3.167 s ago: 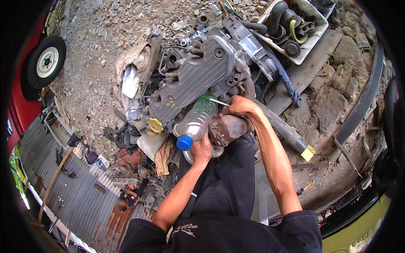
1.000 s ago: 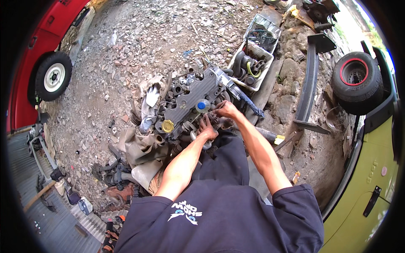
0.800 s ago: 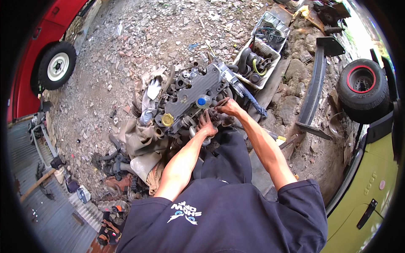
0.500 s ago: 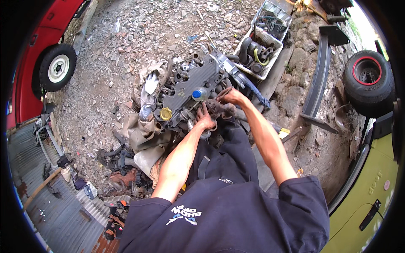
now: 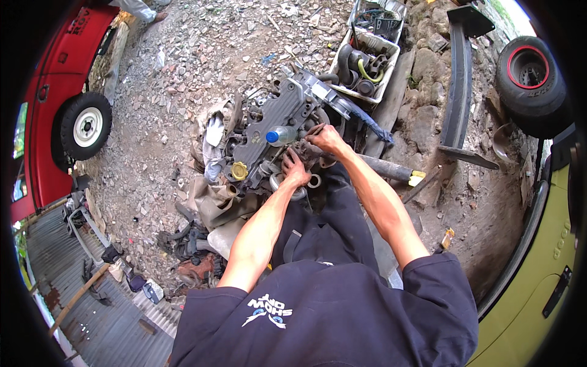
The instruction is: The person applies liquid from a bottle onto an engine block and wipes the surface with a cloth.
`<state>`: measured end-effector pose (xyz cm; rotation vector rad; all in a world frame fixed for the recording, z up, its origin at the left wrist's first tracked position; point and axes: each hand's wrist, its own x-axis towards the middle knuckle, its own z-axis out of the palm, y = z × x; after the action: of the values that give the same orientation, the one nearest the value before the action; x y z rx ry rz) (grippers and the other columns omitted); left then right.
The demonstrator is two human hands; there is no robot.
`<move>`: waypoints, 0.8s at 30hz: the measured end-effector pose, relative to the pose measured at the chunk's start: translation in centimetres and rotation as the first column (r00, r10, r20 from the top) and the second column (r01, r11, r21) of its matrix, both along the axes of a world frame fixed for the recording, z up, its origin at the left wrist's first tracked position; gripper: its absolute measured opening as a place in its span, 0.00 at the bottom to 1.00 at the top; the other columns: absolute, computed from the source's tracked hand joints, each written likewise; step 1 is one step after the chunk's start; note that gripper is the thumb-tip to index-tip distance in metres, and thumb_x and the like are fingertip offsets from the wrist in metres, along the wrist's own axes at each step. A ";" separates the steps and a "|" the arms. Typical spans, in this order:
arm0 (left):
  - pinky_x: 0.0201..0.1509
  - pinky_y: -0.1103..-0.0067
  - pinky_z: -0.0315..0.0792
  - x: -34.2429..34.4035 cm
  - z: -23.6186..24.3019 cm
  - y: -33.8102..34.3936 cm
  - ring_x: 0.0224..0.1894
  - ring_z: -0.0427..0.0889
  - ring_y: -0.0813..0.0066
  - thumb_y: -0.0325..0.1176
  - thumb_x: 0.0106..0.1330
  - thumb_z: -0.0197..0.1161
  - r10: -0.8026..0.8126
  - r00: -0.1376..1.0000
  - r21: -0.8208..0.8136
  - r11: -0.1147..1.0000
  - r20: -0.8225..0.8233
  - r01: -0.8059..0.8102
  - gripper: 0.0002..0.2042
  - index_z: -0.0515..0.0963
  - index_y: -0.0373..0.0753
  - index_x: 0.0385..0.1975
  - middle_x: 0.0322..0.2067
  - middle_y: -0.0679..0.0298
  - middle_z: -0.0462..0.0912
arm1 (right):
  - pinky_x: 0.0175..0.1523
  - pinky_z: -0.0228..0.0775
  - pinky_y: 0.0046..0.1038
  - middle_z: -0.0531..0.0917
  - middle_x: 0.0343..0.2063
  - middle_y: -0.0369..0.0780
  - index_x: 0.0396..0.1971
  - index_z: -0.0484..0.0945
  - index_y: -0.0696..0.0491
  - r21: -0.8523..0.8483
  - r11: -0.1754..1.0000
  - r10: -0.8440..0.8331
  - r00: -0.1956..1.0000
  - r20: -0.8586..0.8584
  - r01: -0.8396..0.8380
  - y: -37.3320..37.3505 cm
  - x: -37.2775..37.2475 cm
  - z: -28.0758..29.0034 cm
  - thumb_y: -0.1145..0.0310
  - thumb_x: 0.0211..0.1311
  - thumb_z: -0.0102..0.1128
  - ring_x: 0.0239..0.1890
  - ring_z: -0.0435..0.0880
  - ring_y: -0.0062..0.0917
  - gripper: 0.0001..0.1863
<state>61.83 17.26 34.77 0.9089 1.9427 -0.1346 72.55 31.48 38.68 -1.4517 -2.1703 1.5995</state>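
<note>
A grey engine [image 5: 269, 131] stands on the ground before my knees, with a yellow oil cap [image 5: 239, 171] at its near left end. On its top lies a small clear bottle [image 5: 285, 135] with a blue cap. Against the engine's near side is a rusty brown manifold-like part [image 5: 310, 151]. My left hand [image 5: 296, 169] curls its fingers over the left end of this part. At its far right side my right hand [image 5: 327, 139] is closed, fingers pinched together; what lies between them is too small to make out.
A white crate [image 5: 391, 73] of used parts stands beyond the engine, right. A metal pipe [image 5: 388, 168] and steel beam [image 5: 455, 98] lie rightward. Crumpled cloth [image 5: 214, 202] is left. A red vehicle [image 5: 52, 110], green vehicle [image 5: 532, 269] and loose wheel [image 5: 529, 85] flank the gravel.
My view has turned slightly, shifting the engine and crate up-left. A person's leg and foot now show at the upper left. Both hands stay at the rusty part, with little movement.
</note>
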 end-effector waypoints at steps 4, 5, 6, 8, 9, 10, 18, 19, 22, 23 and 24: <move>0.74 0.57 0.42 0.3 0.4 0.3 0.72 0.37 0.41 0.38 0.48 0.70 -0.013 0.996 0.091 0.996 0.083 0.005 0.61 0.22 0.43 0.70 0.70 0.44 0.30 | 0.36 0.77 0.23 0.88 0.29 0.35 0.35 0.87 0.50 -0.304 0.943 0.120 0.990 -0.073 -0.137 2.5 1.7 -2.7 0.63 0.51 0.66 0.26 0.85 0.20 0.12; 0.74 0.57 0.42 0.0 0.4 -0.2 0.72 0.37 0.41 0.38 0.48 0.70 0.005 0.997 0.095 0.995 0.080 -0.012 0.61 0.23 0.43 0.70 0.70 0.44 0.30 | 0.35 0.77 0.24 0.88 0.28 0.36 0.34 0.87 0.51 -0.194 0.980 0.058 0.997 0.050 -0.047 2.8 1.8 -2.4 0.63 0.52 0.66 0.26 0.85 0.20 0.12; 0.74 0.57 0.42 -0.3 0.5 -0.4 0.72 0.37 0.41 0.38 0.48 0.70 0.019 0.997 0.105 0.994 0.077 -0.027 0.61 0.23 0.43 0.70 0.70 0.44 0.30 | 0.35 0.77 0.24 0.88 0.27 0.37 0.34 0.87 0.52 -0.064 0.997 -0.022 0.986 0.165 0.033 3.4 1.7 -1.0 0.62 0.52 0.66 0.26 0.85 0.19 0.12; 0.74 0.58 0.42 -0.5 0.6 -0.7 0.72 0.37 0.42 0.36 0.47 0.71 0.031 0.997 0.086 0.996 0.071 -0.037 0.61 0.24 0.43 0.70 0.70 0.44 0.31 | 0.35 0.76 0.24 0.87 0.26 0.39 0.33 0.87 0.54 -0.156 0.968 -0.198 0.980 0.013 0.198 2.9 2.4 1.2 0.62 0.52 0.66 0.27 0.85 0.19 0.13; 0.75 0.59 0.42 -0.4 0.4 -0.7 0.72 0.37 0.42 0.35 0.47 0.71 0.024 0.997 0.096 0.995 0.069 -0.031 0.61 0.24 0.43 0.70 0.70 0.44 0.31 | 0.36 0.75 0.23 0.87 0.26 0.38 0.33 0.86 0.56 -0.157 0.966 -0.212 0.977 -0.025 0.205 2.4 3.0 2.0 0.60 0.53 0.67 0.28 0.84 0.18 0.14; 0.75 0.59 0.43 -0.4 0.2 -0.7 0.72 0.37 0.42 0.35 0.47 0.71 0.017 0.998 0.106 0.994 0.068 -0.024 0.61 0.24 0.43 0.70 0.70 0.45 0.32 | 0.37 0.75 0.23 0.87 0.26 0.37 0.33 0.86 0.56 -0.194 0.954 -0.243 0.969 -0.053 0.229 1.1 3.5 1.5 0.60 0.54 0.68 0.29 0.83 0.18 0.14; 0.75 0.60 0.42 -0.8 1.0 -0.2 0.73 0.36 0.42 0.31 0.48 0.70 0.006 0.994 0.118 0.993 0.112 -0.019 0.61 0.22 0.43 0.70 0.70 0.43 0.31 | 0.35 0.74 0.22 0.86 0.28 0.37 0.35 0.85 0.58 -0.445 0.856 -0.383 0.902 -0.200 0.264 -2.1 6.8 -1.8 0.61 0.57 0.67 0.30 0.83 0.18 0.14; 0.75 0.61 0.42 -0.8 1.1 -0.2 0.73 0.35 0.42 0.33 0.48 0.71 0.014 0.992 0.096 0.995 0.128 -0.027 0.62 0.20 0.43 0.69 0.71 0.43 0.29 | 0.35 0.74 0.22 0.86 0.28 0.37 0.35 0.85 0.58 -0.368 0.887 -0.370 0.905 -0.209 0.277 -3.5 6.0 -2.4 0.61 0.57 0.67 0.30 0.83 0.18 0.14; 0.75 0.61 0.42 -1.4 1.1 -0.3 0.73 0.34 0.43 0.35 0.48 0.73 0.017 0.982 0.114 0.993 0.188 -0.039 0.64 0.19 0.43 0.69 0.71 0.43 0.27 | 0.35 0.76 0.25 0.86 0.27 0.38 0.34 0.85 0.58 -0.426 0.884 -0.261 0.959 -0.108 0.193 -2.5 5.4 -2.5 0.64 0.55 0.68 0.28 0.83 0.20 0.13; 0.75 0.61 0.42 -1.6 1.7 -0.2 0.73 0.33 0.43 0.37 0.47 0.74 0.006 0.982 0.098 0.995 0.189 -0.024 0.65 0.18 0.43 0.69 0.71 0.43 0.26 | 0.34 0.77 0.25 0.86 0.27 0.38 0.34 0.85 0.58 -0.440 0.886 -0.214 0.971 -0.106 0.147 -0.7 5.2 -2.0 0.64 0.55 0.68 0.28 0.83 0.20 0.12; 0.75 0.61 0.42 -1.7 1.4 -0.4 0.73 0.33 0.43 0.38 0.47 0.74 0.011 0.979 0.101 0.994 0.204 -0.032 0.65 0.18 0.44 0.69 0.71 0.44 0.26 | 0.33 0.77 0.26 0.86 0.27 0.38 0.34 0.85 0.57 -0.459 0.883 -0.168 0.980 -0.103 0.103 0.2 4.9 -1.0 0.64 0.54 0.68 0.28 0.83 0.21 0.12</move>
<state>60.11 16.84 36.14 0.9321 1.7813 0.0710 77.45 31.70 37.64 -1.4957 -1.6443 2.1781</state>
